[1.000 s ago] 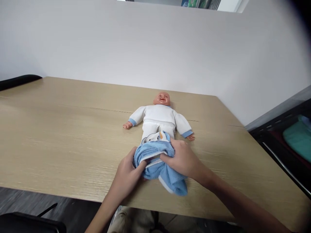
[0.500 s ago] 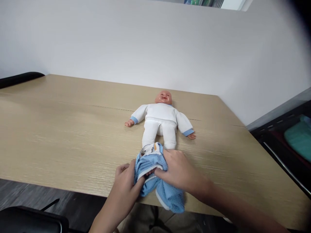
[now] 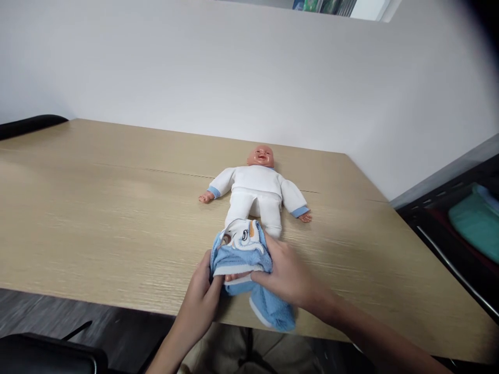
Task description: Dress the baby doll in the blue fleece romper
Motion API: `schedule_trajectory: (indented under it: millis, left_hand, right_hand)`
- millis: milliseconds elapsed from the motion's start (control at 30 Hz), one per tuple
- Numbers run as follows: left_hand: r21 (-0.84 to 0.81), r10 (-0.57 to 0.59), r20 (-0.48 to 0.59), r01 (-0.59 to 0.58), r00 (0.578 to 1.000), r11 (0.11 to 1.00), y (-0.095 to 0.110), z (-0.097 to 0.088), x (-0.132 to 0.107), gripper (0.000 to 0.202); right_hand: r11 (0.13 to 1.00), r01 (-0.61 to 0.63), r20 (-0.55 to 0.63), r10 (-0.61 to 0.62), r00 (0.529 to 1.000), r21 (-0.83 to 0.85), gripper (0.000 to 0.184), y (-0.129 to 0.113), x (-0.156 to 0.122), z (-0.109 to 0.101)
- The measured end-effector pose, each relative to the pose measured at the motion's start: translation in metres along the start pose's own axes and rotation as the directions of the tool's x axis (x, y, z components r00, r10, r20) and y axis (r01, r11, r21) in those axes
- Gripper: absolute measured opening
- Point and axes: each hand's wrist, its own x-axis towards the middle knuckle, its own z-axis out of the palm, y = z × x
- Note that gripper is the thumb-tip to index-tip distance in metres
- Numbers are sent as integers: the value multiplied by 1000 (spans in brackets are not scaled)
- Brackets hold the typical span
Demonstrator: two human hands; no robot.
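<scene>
The wooden table (image 3: 128, 223) gives firm support, and the doll (image 3: 257, 181) lies face-up on it, legs toward the person, so handling along the line of the legs should keep it from twisting. The blue garment (image 3: 241, 254) sits bunched around the lower legs near the table's front edge, its printed face uppermost and one loose leg of cloth (image 3: 275, 310) trailing to the right; that piece is best kept flat and out from under the wrist. The left hand (image 3: 202, 288) pinches the garment's left side and the right hand (image 3: 286, 272) its right side, both thumbs at the opening, fingers mostly hidden behind the cloth. An even pull from both sides should suit the stretchy-looking fabric. Between the thumbs, the white trim (image 3: 234, 269) wants holding wide enough that the bare toes (image 3: 235, 277), showing just below it, do not snag.
</scene>
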Motion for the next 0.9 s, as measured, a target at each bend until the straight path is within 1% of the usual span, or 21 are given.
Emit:
schedule_trajectory:
  millis: [67,133,267,333,367,400,433,500,567,600,633,667,733,833,900]
  left_hand:
    - [-55,3,-25,-4,1000,998,3,0,5,35]
    - [-63,-1,-64,-3,998,998,6,-1,11,31]
    - [-24,12,-103,-15,995,1000,14,-2,26,20]
    - [-30,49,-111,-53,993,998,19,-4,36,18]
    - [-34,71,-115,-75,991,997,21,-5,41,17]
    - [-33,90,-114,-94,989,995,23,-7,47,16]
    - [-24,108,-104,-111,989,994,25,-10,53,16]
    - [6,146,-56,-146,988,989,28,-18,65,17]
    - [36,161,14,-161,987,986,32,-28,74,23]
    - [46,156,48,-158,987,986,34,-33,78,28]
    - [55,145,79,-149,986,987,36,-38,80,32]
    - [65,127,113,-135,985,989,39,-44,82,36]
    - [102,96,201,-118,975,988,44,-54,83,38]
    - [174,69,340,-135,938,975,52,-67,81,38]
    - [205,47,401,-139,915,969,55,-73,81,45]
  right_hand:
    - [998,-31,-33,32,999,49,35,1,3,0]
    - [997,-27,-53,31,998,78,27,2,7,0]
    - [989,135,-103,-128,987,66,27,8,21,-6]
    - [988,144,-71,-139,988,63,21,11,29,-12]
    - [990,120,-29,-118,993,67,14,13,32,-16]
    - [992,97,18,-99,995,83,12,14,36,-20]
    - [991,80,65,-87,994,111,15,16,39,-24]
    - [980,56,128,-82,988,192,33,23,42,-31]
    - [963,15,144,-56,988,271,59,35,42,-36]
    - [950,-22,141,-23,990,310,67,43,41,-39]
    - [932,-64,138,15,990,355,69,52,40,-40]
    - [907,-99,131,49,990,409,67,61,38,-42]
    - [847,-130,122,78,990,516,59,77,35,-45]
    - [787,-129,146,49,988,603,53,91,32,-50]
    - [776,-158,195,45,980,610,54,92,31,-52]
